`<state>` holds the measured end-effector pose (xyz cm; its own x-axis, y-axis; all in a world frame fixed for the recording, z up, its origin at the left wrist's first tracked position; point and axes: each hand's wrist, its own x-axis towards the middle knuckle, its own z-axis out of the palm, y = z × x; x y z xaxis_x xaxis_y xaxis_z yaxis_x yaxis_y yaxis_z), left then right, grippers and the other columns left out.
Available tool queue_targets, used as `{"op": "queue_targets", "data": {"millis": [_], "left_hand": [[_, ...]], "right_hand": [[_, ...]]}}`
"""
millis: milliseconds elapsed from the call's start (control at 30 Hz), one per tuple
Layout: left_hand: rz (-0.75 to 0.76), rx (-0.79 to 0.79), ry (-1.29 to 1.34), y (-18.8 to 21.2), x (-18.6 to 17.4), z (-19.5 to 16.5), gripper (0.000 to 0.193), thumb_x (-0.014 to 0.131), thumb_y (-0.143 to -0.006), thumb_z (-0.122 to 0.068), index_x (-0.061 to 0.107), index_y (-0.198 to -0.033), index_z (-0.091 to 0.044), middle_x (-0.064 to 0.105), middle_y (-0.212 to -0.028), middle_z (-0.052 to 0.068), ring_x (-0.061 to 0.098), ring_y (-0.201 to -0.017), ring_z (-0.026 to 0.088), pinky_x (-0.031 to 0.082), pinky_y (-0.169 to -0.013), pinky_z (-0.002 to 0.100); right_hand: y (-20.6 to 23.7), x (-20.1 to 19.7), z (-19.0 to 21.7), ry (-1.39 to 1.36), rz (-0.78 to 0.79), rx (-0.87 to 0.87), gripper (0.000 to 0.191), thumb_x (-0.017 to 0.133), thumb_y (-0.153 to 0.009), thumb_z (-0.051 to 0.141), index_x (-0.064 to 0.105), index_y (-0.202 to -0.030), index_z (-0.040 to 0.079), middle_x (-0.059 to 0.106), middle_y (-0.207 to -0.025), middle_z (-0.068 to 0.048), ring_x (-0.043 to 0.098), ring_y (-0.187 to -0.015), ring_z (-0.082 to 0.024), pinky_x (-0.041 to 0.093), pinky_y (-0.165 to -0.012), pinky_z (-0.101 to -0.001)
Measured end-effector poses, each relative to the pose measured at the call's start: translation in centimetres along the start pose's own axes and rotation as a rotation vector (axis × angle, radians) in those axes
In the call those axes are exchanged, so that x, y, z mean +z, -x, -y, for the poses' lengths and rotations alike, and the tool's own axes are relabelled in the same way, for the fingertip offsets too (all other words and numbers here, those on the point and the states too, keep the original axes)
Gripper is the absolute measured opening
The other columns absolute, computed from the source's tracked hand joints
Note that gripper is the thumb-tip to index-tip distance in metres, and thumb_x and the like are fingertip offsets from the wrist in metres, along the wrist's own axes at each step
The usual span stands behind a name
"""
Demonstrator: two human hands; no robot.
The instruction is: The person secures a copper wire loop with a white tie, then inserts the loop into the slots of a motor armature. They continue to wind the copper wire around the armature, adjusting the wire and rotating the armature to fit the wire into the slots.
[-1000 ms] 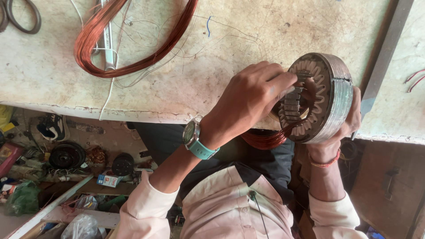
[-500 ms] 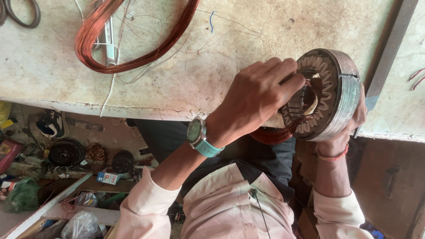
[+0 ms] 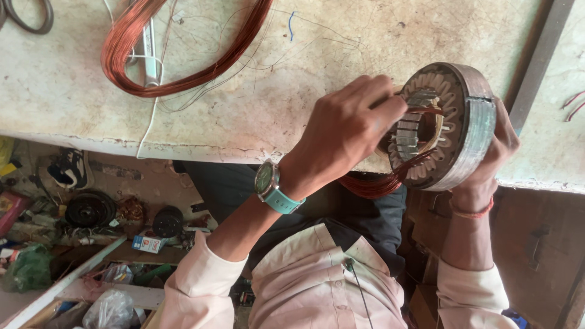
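Wraps the right hand (image 3: 495, 152) around the far side of the round motor stator (image 3: 454, 125), palm against the grey outer band, fingers curled over the rim and mostly hidden behind it. Holds it firmly, on edge, open face turned toward the left hand (image 3: 347, 131), just over the near edge of the table (image 3: 292, 103).

Draws the left fingers narrow, bunched together, tips pressed to the inner ring of slots at the upper part of the bore. Meets there a thin copper strand (image 3: 431, 111) running across the slot; cannot tell whether pinched between the fingertips or only pressed, since the knuckles cover the contact.

Trails more copper from the lower part of the bore down into a loose copper bundle (image 3: 372, 184) hanging below the table edge, between the two forearms. Wears a teal-strapped watch (image 3: 271, 183) on the left wrist and a red thread band (image 3: 470, 211) on the right.

Farther out on the table, well apart from both hands: a large coil of copper wire (image 3: 183, 61) lying over a white strip (image 3: 148, 45), thin stray wires beside it, a dark ring (image 3: 27, 21) at the far left corner, and a grey metal bar (image 3: 541, 61) slanting just beyond the stator.
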<state>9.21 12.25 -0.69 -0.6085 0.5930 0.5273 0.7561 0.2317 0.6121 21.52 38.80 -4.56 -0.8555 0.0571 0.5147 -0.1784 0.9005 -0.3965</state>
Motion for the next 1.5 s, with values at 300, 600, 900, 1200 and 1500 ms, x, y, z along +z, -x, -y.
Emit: {"op": "queue_targets", "data": {"millis": [300, 600, 900, 1200, 1500], "left_hand": [[-0.029, 0.003, -0.033, -0.5, -2.0, -1.3, 0.020, 0.074, -0.092, -0.004, 0.068, -0.111, -0.007, 0.063, -0.112, 0.005, 0.068, -0.100, 0.020, 0.061, -0.076, 0.031], [-0.033, 0.008, -0.106, -0.4, -1.3, -1.7, 0.017, 0.074, -0.093, -0.006, 0.069, -0.109, -0.007, 0.065, -0.112, 0.004, 0.068, -0.097, 0.018, 0.060, -0.073, 0.030], [-0.055, -0.034, -0.199, 0.0, -0.2, -1.5, 0.026, 0.074, -0.092, -0.003, 0.067, -0.117, -0.009, 0.062, -0.115, 0.007, 0.065, -0.103, 0.021, 0.061, -0.079, 0.028], [0.013, -0.022, -0.104, -0.3, 0.1, -0.1, 0.032, 0.074, -0.091, -0.002, 0.066, -0.121, -0.009, 0.064, -0.113, 0.004, 0.065, -0.095, 0.019, 0.060, -0.071, 0.026], [0.014, -0.025, -0.163, -0.2, 0.1, -0.6, 0.026, 0.073, -0.096, 0.000, 0.067, -0.119, -0.010, 0.063, -0.113, 0.004, 0.065, -0.093, 0.016, 0.059, -0.068, 0.025]], "right_hand": [[-1.4, -1.1, 6.0, -0.057, -0.029, 0.044, 0.050, 0.073, -0.101, 0.036, 0.066, -0.127, -0.006, 0.065, -0.116, -0.019, 0.067, -0.102, -0.030, 0.053, -0.085, -0.0420], [-2.7, -0.9, 7.0, -0.062, -0.038, 0.049, 0.053, 0.076, -0.099, 0.041, 0.066, -0.122, -0.005, 0.061, -0.122, -0.018, 0.063, -0.105, -0.028, 0.052, -0.086, -0.0422], [-2.2, -0.1, 7.0, 0.027, -0.149, -0.029, 0.029, 0.081, -0.103, 0.021, 0.077, -0.118, -0.003, 0.074, -0.112, -0.014, 0.073, -0.093, -0.025, 0.057, -0.079, -0.0362], [-0.5, 0.1, 5.1, 0.051, -0.117, -0.052, 0.035, 0.074, -0.107, 0.033, 0.074, -0.120, 0.001, 0.075, -0.108, -0.011, 0.070, -0.084, -0.021, 0.053, -0.075, -0.0340], [0.2, -0.1, 2.5, 0.023, -0.077, -0.081, 0.034, 0.071, -0.106, 0.037, 0.071, -0.105, 0.002, 0.071, -0.096, -0.007, 0.067, -0.076, -0.018, 0.054, -0.075, -0.0338]]}}
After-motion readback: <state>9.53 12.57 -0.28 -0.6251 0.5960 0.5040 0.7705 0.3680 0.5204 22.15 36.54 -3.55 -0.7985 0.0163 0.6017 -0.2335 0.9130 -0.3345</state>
